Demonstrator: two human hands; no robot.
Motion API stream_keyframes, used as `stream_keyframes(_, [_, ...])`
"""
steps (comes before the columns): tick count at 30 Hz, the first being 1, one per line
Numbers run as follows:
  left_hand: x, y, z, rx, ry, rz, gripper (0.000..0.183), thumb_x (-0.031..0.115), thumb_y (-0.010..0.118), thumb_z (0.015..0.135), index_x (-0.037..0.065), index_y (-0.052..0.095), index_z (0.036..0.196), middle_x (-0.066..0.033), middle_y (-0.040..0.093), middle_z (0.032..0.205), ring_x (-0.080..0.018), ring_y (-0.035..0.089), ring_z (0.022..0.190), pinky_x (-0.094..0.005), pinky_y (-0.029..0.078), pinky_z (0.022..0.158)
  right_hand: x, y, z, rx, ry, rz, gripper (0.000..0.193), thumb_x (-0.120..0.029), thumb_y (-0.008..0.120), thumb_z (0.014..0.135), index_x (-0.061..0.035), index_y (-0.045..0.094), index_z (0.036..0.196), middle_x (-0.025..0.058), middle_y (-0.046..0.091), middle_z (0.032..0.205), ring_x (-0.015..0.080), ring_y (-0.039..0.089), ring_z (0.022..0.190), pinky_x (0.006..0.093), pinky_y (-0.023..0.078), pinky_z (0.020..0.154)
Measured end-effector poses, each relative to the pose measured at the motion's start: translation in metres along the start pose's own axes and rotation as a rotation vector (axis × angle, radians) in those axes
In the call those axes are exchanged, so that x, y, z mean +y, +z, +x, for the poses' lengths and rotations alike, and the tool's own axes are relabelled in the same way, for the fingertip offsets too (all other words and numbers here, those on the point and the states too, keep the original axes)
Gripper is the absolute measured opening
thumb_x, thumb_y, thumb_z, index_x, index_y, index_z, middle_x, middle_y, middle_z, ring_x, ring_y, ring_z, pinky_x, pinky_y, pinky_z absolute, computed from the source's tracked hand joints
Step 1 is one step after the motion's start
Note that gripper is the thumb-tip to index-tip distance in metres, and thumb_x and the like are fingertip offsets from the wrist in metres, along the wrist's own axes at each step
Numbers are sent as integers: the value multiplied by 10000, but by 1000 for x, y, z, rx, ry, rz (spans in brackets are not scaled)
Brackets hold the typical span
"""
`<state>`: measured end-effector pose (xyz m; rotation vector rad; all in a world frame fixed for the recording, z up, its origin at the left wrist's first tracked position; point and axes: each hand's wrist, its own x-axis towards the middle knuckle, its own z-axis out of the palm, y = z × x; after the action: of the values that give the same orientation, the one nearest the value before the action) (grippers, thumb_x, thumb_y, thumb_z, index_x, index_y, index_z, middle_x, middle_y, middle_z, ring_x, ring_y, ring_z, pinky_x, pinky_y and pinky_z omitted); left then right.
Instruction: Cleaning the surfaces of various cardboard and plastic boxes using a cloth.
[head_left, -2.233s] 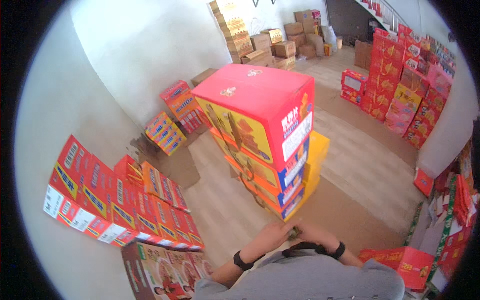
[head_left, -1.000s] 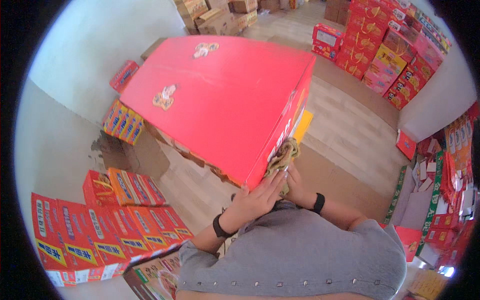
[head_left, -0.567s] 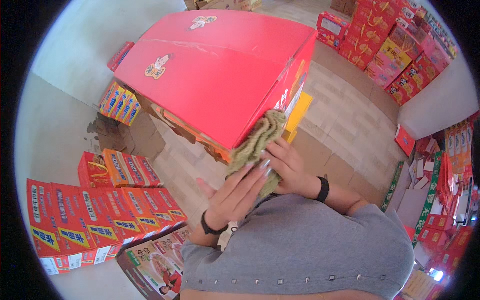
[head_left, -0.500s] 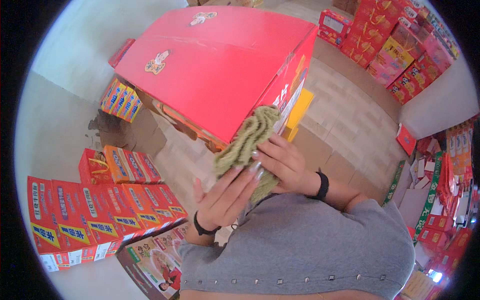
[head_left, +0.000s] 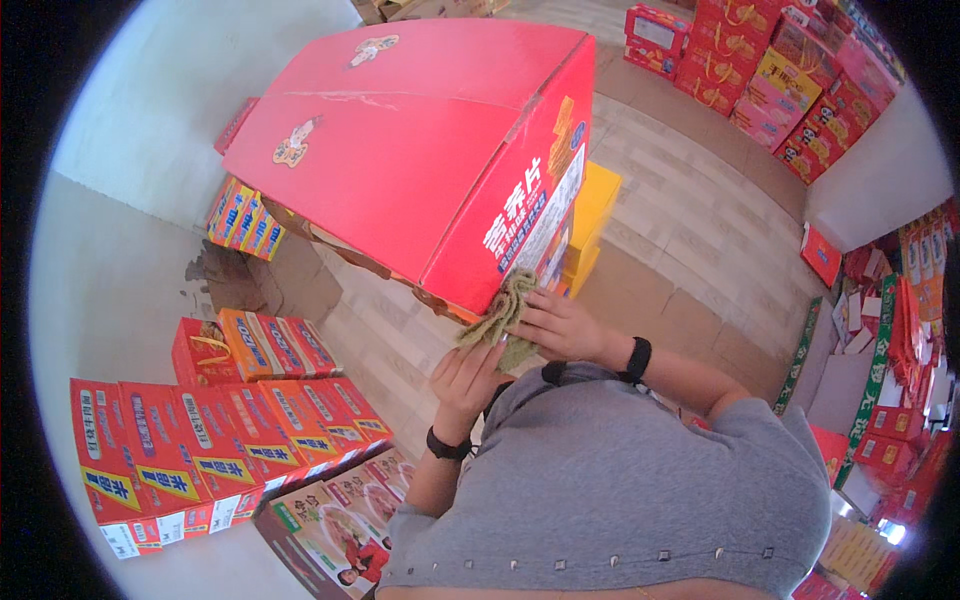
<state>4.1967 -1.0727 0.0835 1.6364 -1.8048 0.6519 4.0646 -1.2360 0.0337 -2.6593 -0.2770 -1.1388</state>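
A greenish cloth (head_left: 503,318) hung bunched in the right hand (head_left: 560,326), fingers clamped on it, just under the red box (head_left: 420,150). The left hand (head_left: 468,375) sat below, fingers together, touching the cloth's lower end. Stacked cartons (head_left: 240,410) lay left.

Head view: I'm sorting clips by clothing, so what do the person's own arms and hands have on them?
Both hands are bare, with no gloves. The left hand has a black band at the wrist; the right hand has a wider black wristband. The forearms are uncovered, and short grey sleeves of a grey top end near the upper arms.
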Motion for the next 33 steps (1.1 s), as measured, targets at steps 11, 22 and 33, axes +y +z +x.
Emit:
stream_keyframes(11, [10, -12, 19, -22, -77, 210, 249, 98, 613, 726, 165, 652, 963, 22, 617, 1058, -192, 550, 1033, -473, 247, 1021, -2, -21, 18, -24, 102, 29, 624, -210, 638, 711, -117, 433, 1293, 94, 433, 1326, 274, 404, 1232, 444, 243, 1062])
stream_keyframes(22, [-12, -35, 97, 298, 72, 249, 392, 302, 658, 764, 190, 541, 1121, -77, 500, 1228, -261, 439, 1139, -530, 205, 1053, 15, -71, 92, 88, 62, -33, 776, -203, 702, 611, -129, 390, 1317, 83, 390, 1366, 251, 370, 1271, 521, 182, 1060])
stream_keyframes(33, [-17, -35, 131, 321, -154, 51, 526, 147, 706, 672, 88, 448, 1127, -143, 458, 1235, -357, 386, 1173, -510, 263, 1008, 79, -64, 58, 289, 557, -190, 765, -70, 616, 689, -38, 267, 1369, 218, 340, 1358, 367, 313, 1278, 488, 230, 1061])
